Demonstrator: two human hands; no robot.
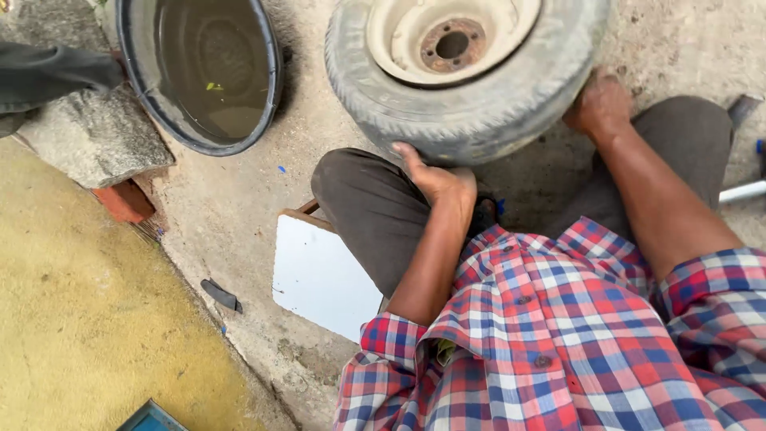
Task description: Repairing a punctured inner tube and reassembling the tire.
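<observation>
A worn grey tyre point(471, 104) on a cream wheel rim point(399, 40) with a rusty hub point(452, 44) lies tilted on the concrete in front of my knees. My left hand point(435, 177) grips the tyre's near edge from below, fingers curled on the rubber. My right hand point(598, 104) holds the tyre's right side, pressed against the tread. I sit on a low white board seat point(319, 275), in dark trousers and a red and blue checked shirt.
A black round tub point(199, 72) of murky water stands at the upper left. Beside it lie a stone slab point(88, 136) and a red brick point(124, 201). A metal pipe point(742, 191) shows at the right edge, and a yellowish floor patch point(80, 319) spreads at the left.
</observation>
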